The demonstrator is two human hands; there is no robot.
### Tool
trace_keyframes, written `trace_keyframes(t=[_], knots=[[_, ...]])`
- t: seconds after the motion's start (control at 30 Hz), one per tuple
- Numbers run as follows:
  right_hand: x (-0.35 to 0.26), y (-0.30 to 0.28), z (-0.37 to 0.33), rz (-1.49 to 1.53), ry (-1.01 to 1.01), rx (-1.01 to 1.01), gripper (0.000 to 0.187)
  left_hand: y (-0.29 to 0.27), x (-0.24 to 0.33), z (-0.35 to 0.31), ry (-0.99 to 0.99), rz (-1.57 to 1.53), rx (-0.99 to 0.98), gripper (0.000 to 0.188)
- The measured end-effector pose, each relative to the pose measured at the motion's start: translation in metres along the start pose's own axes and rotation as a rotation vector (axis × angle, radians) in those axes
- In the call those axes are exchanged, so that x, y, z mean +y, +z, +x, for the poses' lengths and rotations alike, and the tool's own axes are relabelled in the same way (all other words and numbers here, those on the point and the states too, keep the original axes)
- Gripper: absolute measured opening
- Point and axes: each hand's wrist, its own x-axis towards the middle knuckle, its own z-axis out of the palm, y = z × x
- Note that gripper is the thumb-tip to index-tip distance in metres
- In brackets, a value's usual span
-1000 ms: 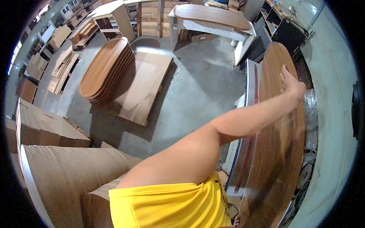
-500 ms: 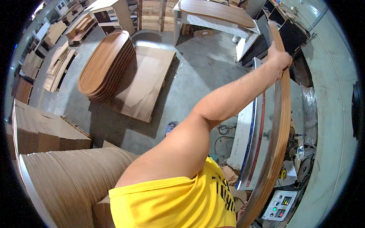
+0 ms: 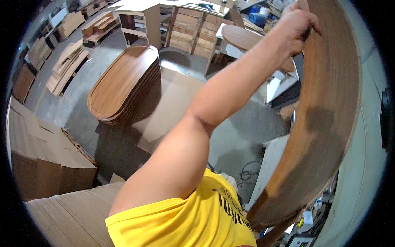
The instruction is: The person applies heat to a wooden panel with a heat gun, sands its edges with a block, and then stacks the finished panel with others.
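Observation:
My left arm reaches up and to the right across the view. At its end my left hand [image 3: 297, 29] is closed over the upper left edge of a large wood-grain panel [image 3: 329, 88]. The panel is tilted up along the right side, its broad brown face in sight and its lower end close beside my yellow shirt. A dark shadow lies on that face. My right hand does not show; the panel's lower end and my body cover that area.
A stack of oval wooden panels [image 3: 123, 82] rests on a cardboard-covered pallet [image 3: 181, 88]. Another rounded panel [image 3: 242, 38] lies on a far table. Cardboard stacks [image 3: 49, 152] stand at left, a pale wall [image 3: 370, 136] at right. Cables [image 3: 249, 171] lie on the floor.
The panel has risen and turned from edge-on to showing its broad face, covering most of the machine beneath. My left hand has moved up with it, and the view has shifted.

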Motion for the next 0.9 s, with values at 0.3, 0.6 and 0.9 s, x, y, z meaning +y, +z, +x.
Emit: trace_keyframes(t=[0.3, 0.6, 0.9], knots=[[-0.101, 0.258, 0.144, -0.346, -0.75, -0.027, 0.078, -0.182, 0.193, 0.042, 0.088, 0.169, 0.273, 0.027], [-0.415, 0.733, 0.197, 0.168, -0.727, -0.281, 0.069, -0.36, 0.339, 0.034, 0.573, 0.166, 0.398, 0.051], [-0.677, 1.149, -0.049, 0.183, -1.143, -0.782, 0.069, -0.51, 0.381, -0.13, 1.157, 0.292, 0.968, 0.044]])
